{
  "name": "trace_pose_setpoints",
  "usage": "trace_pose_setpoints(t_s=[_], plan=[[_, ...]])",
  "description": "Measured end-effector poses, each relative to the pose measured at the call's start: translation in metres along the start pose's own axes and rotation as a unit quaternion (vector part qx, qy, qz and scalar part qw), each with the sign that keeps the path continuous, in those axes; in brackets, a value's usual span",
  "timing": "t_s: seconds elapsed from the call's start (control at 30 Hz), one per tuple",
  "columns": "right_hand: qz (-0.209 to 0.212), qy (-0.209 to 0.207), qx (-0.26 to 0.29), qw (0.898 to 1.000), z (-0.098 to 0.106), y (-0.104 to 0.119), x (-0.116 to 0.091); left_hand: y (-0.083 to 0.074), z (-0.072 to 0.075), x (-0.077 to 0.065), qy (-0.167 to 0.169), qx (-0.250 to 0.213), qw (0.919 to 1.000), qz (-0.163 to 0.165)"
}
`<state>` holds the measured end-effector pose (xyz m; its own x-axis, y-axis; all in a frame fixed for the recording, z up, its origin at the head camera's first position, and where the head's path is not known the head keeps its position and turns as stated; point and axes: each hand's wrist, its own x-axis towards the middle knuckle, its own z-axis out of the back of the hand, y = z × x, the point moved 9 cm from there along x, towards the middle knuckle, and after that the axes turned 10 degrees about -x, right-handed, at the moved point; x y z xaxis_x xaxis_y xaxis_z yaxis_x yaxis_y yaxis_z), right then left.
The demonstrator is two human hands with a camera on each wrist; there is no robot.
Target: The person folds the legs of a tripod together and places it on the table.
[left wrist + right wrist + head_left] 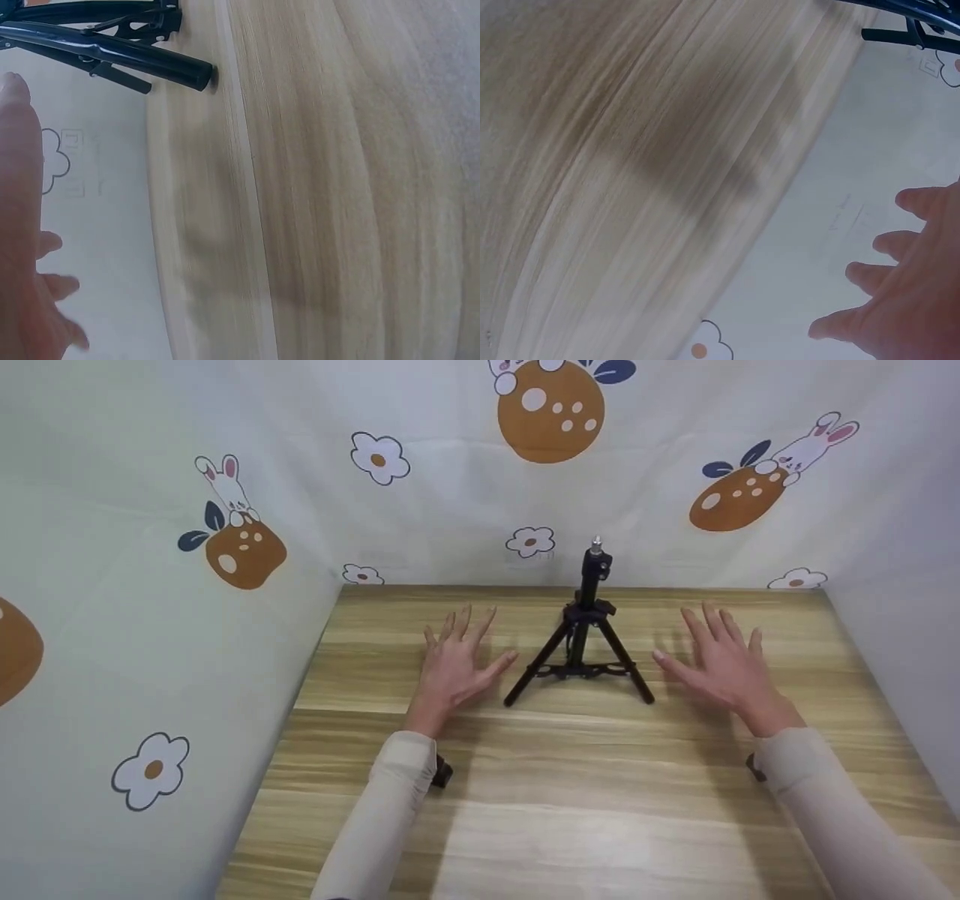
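Note:
A small black tripod (587, 619) stands upright on the wooden tabletop, its three legs spread and a silver screw tip on top. To its left is my left hand (454, 667), fingers spread and thumb pointing at a tripod leg, apart from it. On the other side my right hand (724, 667) is held with fingers spread, also apart from the tripod. Both hands hold nothing. In the left wrist view a tripod leg (150, 60) ends on the wood beyond the left thumb (16, 165). The right wrist view catches right fingers (877, 277) and part of the tripod (907, 37).
The wood-grain tabletop (555, 810) meets a pale cloth backdrop (450, 502) printed with rabbits, orange fruits and flowers. Cloth walls also rise at the left (187, 660) and right (900, 585). A dark strap piece (441, 772) shows at the left cuff.

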<state>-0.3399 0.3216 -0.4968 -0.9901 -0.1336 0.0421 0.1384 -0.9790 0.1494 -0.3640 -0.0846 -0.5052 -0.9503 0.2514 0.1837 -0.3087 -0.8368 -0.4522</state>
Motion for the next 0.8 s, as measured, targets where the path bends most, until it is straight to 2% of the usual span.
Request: trace_pose_setpoints(t_s=[0.23,0.43,0.53,0.67,0.8], plan=[[0.021,-0.067,0.031,0.997,0.022,0.018,0.002,-0.005,0.009,-0.004,-0.031,-0.094,0.9945,-0.034],[0.033,-0.136,0.064,0.988,0.041,0.034,0.004,-0.015,0.014,-0.007,-0.045,-0.134,0.9882,-0.060],[0.049,-0.179,0.090,0.979,0.050,0.041,0.003,-0.021,0.013,-0.008,-0.042,-0.138,0.9876,-0.062],[0.086,-0.232,0.128,0.960,0.063,0.054,0.000,-0.029,0.012,-0.010,-0.042,-0.139,0.9865,-0.075],[0.114,-0.260,0.151,0.947,0.072,0.066,-0.002,-0.036,0.011,-0.013,-0.049,-0.147,0.9837,-0.092]])
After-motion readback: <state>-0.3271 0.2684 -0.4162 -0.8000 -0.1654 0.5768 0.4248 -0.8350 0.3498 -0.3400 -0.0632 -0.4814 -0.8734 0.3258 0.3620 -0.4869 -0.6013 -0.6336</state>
